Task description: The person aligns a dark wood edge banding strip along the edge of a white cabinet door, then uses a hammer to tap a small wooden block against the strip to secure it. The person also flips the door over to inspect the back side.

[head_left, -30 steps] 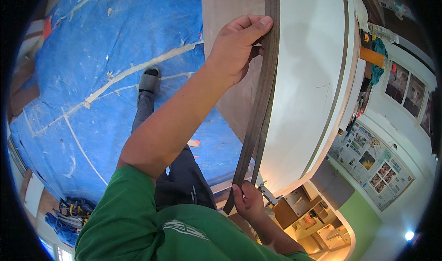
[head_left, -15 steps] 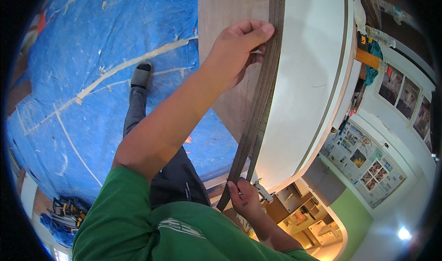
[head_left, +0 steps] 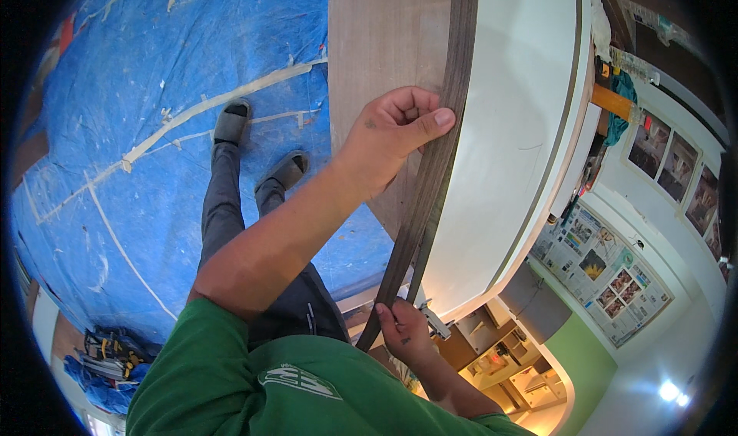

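Observation:
A long, dark wood-grain edging strip (head_left: pixel 444 132) runs along the border between a pale brown board (head_left: pixel 384 48) and a white panel (head_left: pixel 511 129). My left hand (head_left: pixel 403 132) is closed at the middle of the strip, thumb pressed on its face and fingers curled at its left edge. Lower down, nearer my body, my right hand (head_left: pixel 405 332) grips the strip's near end with the thumb on top. A second narrow length of dark strip shows just above the right hand. The undersides of both grips are hidden.
A blue sheet (head_left: pixel 146 167) with tape lines covers the floor at left, under my slippered feet (head_left: pixel 232 121). Beside my right hand is a silver metal piece (head_left: pixel 437 324). Lit shelves (head_left: pixel 500 359) stand lower right; tools (head_left: pixel 111 355) lie lower left.
My left hand has slid along the strip toward my body, thumb still on it. My right hand stays nearly in place. A second foot now shows on the blue sheet.

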`<state>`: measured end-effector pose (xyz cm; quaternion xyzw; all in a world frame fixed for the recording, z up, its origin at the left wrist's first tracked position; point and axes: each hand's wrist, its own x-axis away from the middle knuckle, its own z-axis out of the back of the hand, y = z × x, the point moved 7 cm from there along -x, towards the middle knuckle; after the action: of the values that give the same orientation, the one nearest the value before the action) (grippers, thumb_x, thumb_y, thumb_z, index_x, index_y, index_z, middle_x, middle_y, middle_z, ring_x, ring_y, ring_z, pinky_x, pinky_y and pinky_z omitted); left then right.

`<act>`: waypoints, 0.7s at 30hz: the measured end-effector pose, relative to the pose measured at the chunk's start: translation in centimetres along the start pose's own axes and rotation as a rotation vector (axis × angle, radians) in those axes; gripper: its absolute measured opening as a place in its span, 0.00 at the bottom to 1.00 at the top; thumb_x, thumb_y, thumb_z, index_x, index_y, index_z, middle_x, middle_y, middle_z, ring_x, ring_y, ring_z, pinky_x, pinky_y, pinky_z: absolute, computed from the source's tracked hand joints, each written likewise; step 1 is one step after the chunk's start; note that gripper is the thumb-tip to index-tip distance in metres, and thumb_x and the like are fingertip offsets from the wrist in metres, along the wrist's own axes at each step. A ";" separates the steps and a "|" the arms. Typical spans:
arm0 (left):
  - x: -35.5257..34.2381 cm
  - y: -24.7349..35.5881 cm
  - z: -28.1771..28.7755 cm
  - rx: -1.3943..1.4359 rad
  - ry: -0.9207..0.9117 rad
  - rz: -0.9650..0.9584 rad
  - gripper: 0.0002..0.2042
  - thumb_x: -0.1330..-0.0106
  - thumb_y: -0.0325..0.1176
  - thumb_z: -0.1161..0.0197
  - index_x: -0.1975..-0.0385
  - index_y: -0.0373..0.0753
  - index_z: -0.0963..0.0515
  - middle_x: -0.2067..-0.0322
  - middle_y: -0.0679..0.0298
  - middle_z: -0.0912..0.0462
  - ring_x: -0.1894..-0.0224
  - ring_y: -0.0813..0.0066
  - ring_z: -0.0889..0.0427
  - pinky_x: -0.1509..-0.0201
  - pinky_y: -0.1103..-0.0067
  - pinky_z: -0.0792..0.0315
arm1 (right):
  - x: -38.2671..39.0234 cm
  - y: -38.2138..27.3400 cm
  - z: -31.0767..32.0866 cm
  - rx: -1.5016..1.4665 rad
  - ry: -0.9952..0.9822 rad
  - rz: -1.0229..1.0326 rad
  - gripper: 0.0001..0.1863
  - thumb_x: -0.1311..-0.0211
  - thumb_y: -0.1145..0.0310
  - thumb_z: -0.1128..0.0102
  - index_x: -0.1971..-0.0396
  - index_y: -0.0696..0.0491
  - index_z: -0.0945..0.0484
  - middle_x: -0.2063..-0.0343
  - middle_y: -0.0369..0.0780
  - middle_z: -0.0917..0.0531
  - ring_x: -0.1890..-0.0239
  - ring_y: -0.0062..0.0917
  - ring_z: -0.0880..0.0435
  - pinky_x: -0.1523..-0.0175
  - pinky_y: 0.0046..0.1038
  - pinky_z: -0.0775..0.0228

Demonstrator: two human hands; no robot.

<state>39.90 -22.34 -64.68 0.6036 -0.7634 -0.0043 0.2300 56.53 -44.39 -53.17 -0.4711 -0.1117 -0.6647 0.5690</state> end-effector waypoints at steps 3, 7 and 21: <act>0.1 0.2 -0.2 0.009 -0.003 -0.034 0.07 0.29 0.33 0.32 0.58 0.39 0.21 0.65 0.70 0.16 0.62 0.85 0.18 0.55 0.84 0.24 | -0.1 -0.1 0.0 0.010 -0.005 0.004 0.12 0.27 0.67 0.41 0.72 0.57 0.26 0.77 0.46 0.24 0.76 0.42 0.21 0.71 0.39 0.30; 0.1 0.3 -0.3 0.018 -0.003 -0.040 0.07 0.28 0.32 0.32 0.58 0.38 0.20 0.66 0.70 0.16 0.63 0.85 0.18 0.56 0.84 0.24 | -0.1 -0.6 0.2 -0.028 0.008 0.008 0.09 0.27 0.69 0.41 0.67 0.58 0.21 0.79 0.41 0.24 0.78 0.25 0.26 0.71 0.29 0.34; 0.2 0.4 -0.4 0.005 0.005 -0.055 0.08 0.31 0.33 0.29 0.60 0.37 0.20 0.66 0.69 0.16 0.64 0.86 0.20 0.59 0.85 0.25 | -0.3 -0.9 0.3 -0.074 -0.030 -0.069 0.10 0.26 0.68 0.42 0.66 0.58 0.21 0.77 0.44 0.22 0.76 0.31 0.22 0.70 0.32 0.31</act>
<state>39.64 -22.27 -64.13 0.6248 -0.7460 -0.0074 0.2304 55.84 -43.66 -52.86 -0.4978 -0.1119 -0.6804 0.5261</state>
